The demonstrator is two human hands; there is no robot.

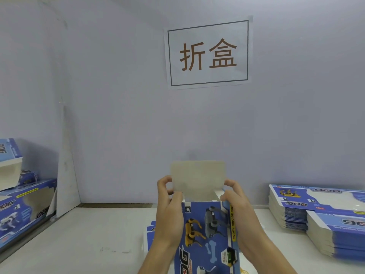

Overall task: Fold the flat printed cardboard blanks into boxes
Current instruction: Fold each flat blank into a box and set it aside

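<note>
Finished blue boxes sit stacked at the left wall, and flat printed blanks are piled on the right of the pale table under a paper wall sign. Held upright at centre, a blue dog-printed box has its plain grey top flap raised. The left hand and right hand grip its sides, fingers curled at what look like small side flaps.

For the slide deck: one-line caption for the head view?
Both hands, left hand and right hand, hold an upright blue printed cardboard box, its plain grey top flap raised, beside stacked flat blanks.
</note>
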